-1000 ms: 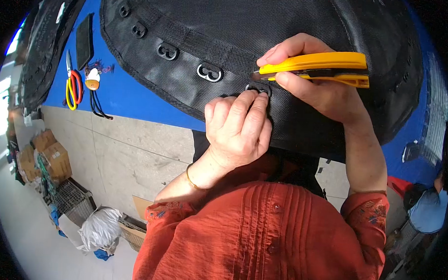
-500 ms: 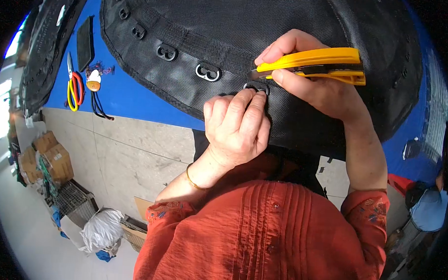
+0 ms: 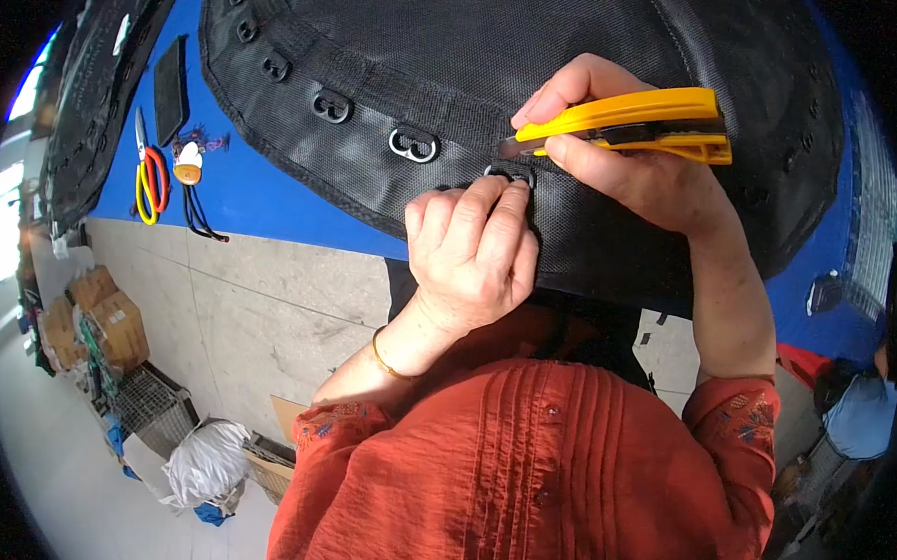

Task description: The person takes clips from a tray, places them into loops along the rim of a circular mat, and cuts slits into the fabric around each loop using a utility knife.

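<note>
Black mesh fabric [image 3: 579, 45] covers most of the blue table, with a webbing strip and a row of double-loop buckles [image 3: 414, 144] along its curved edge. My left hand [image 3: 473, 251] is closed, its fingertips pressed on another double-loop buckle [image 3: 508, 171] and the fabric beneath. In my right hand [image 3: 633, 178] is a yellow utility knife [image 3: 626, 113] with a black inset, gripped between thumb and fingers. Its dark tip points left and down, just above the buckle under my left fingertips. Whether the tip touches the fabric I cannot tell.
Scissors [image 3: 151, 172] with red and yellow handles lie left on the blue table [image 3: 271, 207]. Near them are a black flat rectangular item [image 3: 171, 88] and a corded trinket [image 3: 187, 169]. Cardboard boxes [image 3: 116, 326] and a white bag [image 3: 205, 460] stand on the floor.
My hands and the fabric have shifted very slightly left. The utility knife tilts a little more, its rear end slightly higher. Both grips stay the same.
</note>
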